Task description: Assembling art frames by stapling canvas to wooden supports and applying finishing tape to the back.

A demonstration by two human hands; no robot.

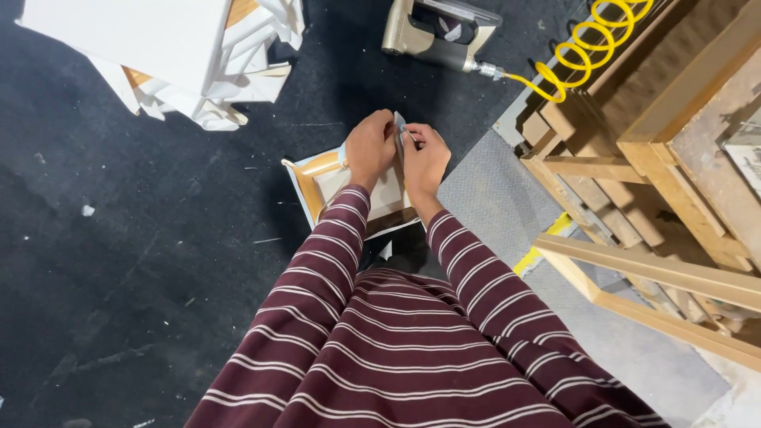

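A small canvas on a wooden stretcher frame (311,176) lies face down on the dark floor in front of me. My left hand (369,145) and my right hand (424,157) meet at its far edge. Both pinch a fold of white canvas cloth (399,124) that sticks up between the fingers. Striped maroon sleeves cover both my arms and hide the near part of the frame.
A stack of white stretched canvases (178,55) lies at the top left. A tan pneumatic staple gun (440,33) with a coiled yellow air hose (590,43) rests beyond my hands. Wooden frames and a bench (658,182) stand at the right, over a grey mat (491,198).
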